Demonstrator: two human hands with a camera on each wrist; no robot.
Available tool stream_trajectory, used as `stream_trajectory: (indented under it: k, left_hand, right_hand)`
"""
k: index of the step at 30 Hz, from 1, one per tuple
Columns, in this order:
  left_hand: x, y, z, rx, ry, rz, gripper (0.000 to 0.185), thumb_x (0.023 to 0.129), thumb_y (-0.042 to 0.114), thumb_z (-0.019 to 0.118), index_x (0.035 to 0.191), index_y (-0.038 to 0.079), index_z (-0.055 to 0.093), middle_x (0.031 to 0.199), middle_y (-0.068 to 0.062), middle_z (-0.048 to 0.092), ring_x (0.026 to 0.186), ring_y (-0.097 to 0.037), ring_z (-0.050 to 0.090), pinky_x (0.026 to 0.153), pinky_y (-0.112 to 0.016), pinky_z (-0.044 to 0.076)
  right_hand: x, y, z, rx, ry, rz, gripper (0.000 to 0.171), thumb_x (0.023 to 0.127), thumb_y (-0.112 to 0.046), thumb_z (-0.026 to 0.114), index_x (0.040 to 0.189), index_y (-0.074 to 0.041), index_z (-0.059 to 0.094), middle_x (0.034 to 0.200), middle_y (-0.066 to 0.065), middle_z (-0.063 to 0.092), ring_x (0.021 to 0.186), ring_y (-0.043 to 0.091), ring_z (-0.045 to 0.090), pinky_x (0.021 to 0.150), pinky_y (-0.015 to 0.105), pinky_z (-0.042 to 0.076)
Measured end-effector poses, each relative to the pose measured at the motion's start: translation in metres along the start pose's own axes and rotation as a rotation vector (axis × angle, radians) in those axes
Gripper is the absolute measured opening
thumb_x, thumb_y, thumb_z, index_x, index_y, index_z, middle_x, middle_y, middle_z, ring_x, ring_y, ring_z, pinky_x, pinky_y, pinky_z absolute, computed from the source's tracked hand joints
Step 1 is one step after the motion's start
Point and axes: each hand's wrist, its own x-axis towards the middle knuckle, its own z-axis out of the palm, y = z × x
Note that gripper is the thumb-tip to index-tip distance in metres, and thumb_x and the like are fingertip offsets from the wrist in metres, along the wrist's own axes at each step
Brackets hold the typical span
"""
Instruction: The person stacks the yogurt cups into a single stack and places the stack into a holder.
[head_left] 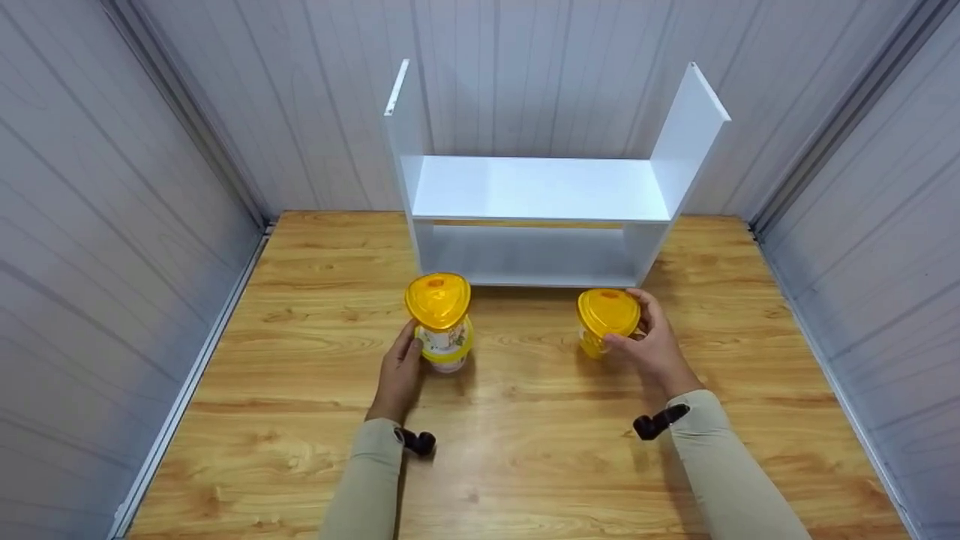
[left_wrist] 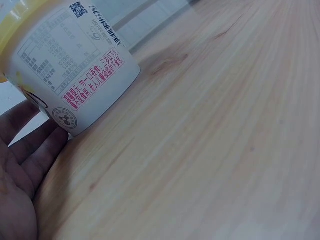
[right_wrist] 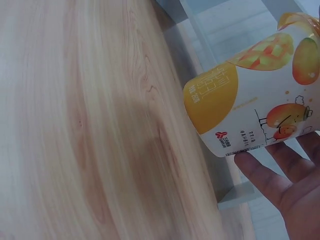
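Two lidded plastic cups stand stacked in the head view: an orange-lidded upper cup (head_left: 439,301) on a lower cup (head_left: 450,363) with a yellow rim. At the stack's left side, my left hand (head_left: 397,375) holds it with thumb and fingers. The left wrist view shows the white lower cup (left_wrist: 75,65), printed with text, with fingers (left_wrist: 42,155) against its side near the base. My right hand (head_left: 656,349) grips another orange-lidded cup (head_left: 609,313) by its right side. Mango pictures cover that cup (right_wrist: 265,95) in the right wrist view, where it leans.
A white two-tier shelf (head_left: 540,189) with upright side panels stands behind the cups, against the back panelled wall (head_left: 517,75). Wood-grain tabletop (head_left: 510,450) lies under both arms. Panelled walls rise at left (head_left: 97,247) and right (head_left: 885,225).
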Motion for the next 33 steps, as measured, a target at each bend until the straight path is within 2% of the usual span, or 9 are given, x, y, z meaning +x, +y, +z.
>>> stream_trajectory:
  k: [8,14,22,26,31,33]
  left_hand:
    - [0.000,0.000,0.001,-0.010,-0.038,0.004,0.055,0.110,0.038,0.040,0.161,0.024,0.028,0.164,-0.001,0.030,0.151,-0.022,0.025,0.123,-0.044,0.020]
    - [0.000,-0.001,0.001,0.050,-0.011,0.019,0.058,0.107,0.048,0.041,0.160,0.026,0.032,0.163,0.001,0.034,0.150,-0.023,0.028,0.123,-0.046,0.022]
    - [0.002,-0.003,0.000,0.050,-0.010,0.017,0.060,0.107,0.050,0.040,0.160,0.024,0.032,0.164,0.002,0.031,0.151,-0.021,0.026,0.123,-0.044,0.021]
    - [0.002,-0.001,0.001,0.045,-0.007,0.020,0.056,0.108,0.044,0.041,0.160,0.023,0.033,0.163,0.001,0.032,0.151,-0.022,0.027,0.123,-0.045,0.021]
    - [0.001,0.000,0.001,0.040,-0.003,0.034,0.052,0.109,0.030,0.045,0.159,0.025,0.035,0.161,0.000,0.038,0.143,-0.025,0.040,0.119,-0.047,0.029]
    - [0.001,0.000,0.001,0.021,-0.012,0.062,0.053,0.109,0.024,0.046,0.159,0.020,0.034,0.160,-0.005,0.039,0.140,-0.029,0.043,0.118,-0.049,0.032]
  right_hand:
    - [0.003,-0.006,0.008,0.013,-0.002,-0.055,0.084,0.083,-0.003,0.082,0.150,-0.004,0.032,0.147,0.017,0.046,0.124,0.025,0.049,0.096,0.018,0.046]
    - [0.004,-0.011,0.011,-0.003,-0.019,-0.027,0.085,0.083,-0.010,0.084,0.150,-0.006,0.031,0.150,0.014,0.044,0.130,0.028,0.047,0.097,0.017,0.045]
    - [0.005,-0.018,0.014,-0.009,-0.031,-0.011,0.089,0.082,-0.015,0.086,0.152,-0.009,0.030,0.154,0.011,0.041,0.133,0.029,0.045,0.102,0.021,0.044]
    - [0.006,-0.021,0.013,-0.008,-0.037,-0.016,0.089,0.083,-0.014,0.085,0.152,-0.009,0.029,0.155,0.011,0.040,0.133,0.029,0.044,0.102,0.022,0.044]
    - [0.007,-0.024,0.013,-0.012,-0.039,-0.030,0.089,0.082,-0.013,0.086,0.151,-0.009,0.031,0.151,0.012,0.042,0.131,0.028,0.046,0.100,0.021,0.046]
    - [0.008,-0.025,0.014,-0.011,-0.039,-0.045,0.089,0.082,-0.012,0.086,0.151,-0.008,0.031,0.150,0.014,0.043,0.128,0.029,0.048,0.098,0.020,0.047]
